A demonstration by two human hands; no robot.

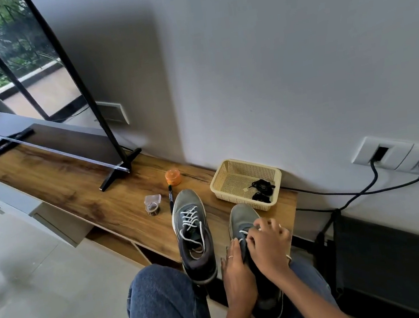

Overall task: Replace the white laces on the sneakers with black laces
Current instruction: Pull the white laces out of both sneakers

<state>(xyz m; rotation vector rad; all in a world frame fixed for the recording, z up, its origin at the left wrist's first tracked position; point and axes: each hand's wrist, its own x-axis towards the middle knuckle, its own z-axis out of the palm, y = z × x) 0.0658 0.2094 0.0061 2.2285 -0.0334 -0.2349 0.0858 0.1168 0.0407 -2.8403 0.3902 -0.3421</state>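
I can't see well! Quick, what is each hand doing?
Left hand: grips the side of the right sneaker.
Right hand: pinches its white lace.

Both hands work at the right sneaker (243, 219): the left hand (236, 269) grips its side, the right hand (269, 244) picks at its white lace (243, 232). Black laces (261, 190) lie in the basket (228, 173).
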